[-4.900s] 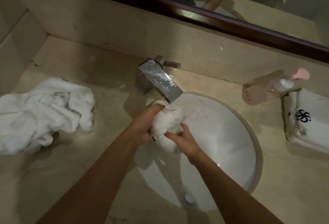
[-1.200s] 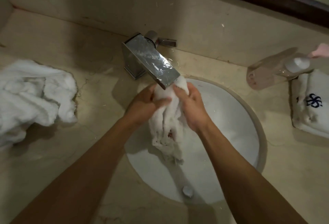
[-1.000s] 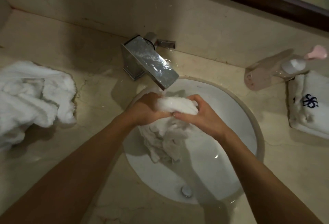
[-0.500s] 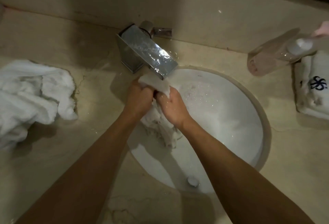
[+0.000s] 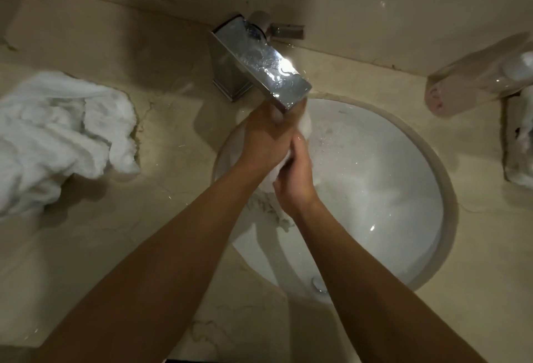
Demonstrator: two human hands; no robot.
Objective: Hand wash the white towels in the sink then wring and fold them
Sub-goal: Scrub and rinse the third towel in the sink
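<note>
White towel (image 5: 269,182) is bunched over the sink (image 5: 403,166) just below the chrome tap (image 5: 261,64); left hand (image 5: 266,139) and right hand (image 5: 295,178) grasp it with clenched fingers, near the basin's left rim; crumpled towels (image 5: 57,135) lie well apart on the worktop (image 5: 178,120)

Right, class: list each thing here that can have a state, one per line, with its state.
Left hand: grips towel.
Right hand: grips towel.
Towel: bunched between hands, under tap, over sink.
Tap: wet; flow hidden.
Sink: wet, unplugged.
Pile: crumpled on counter.
Bottle: lying down.
</note>
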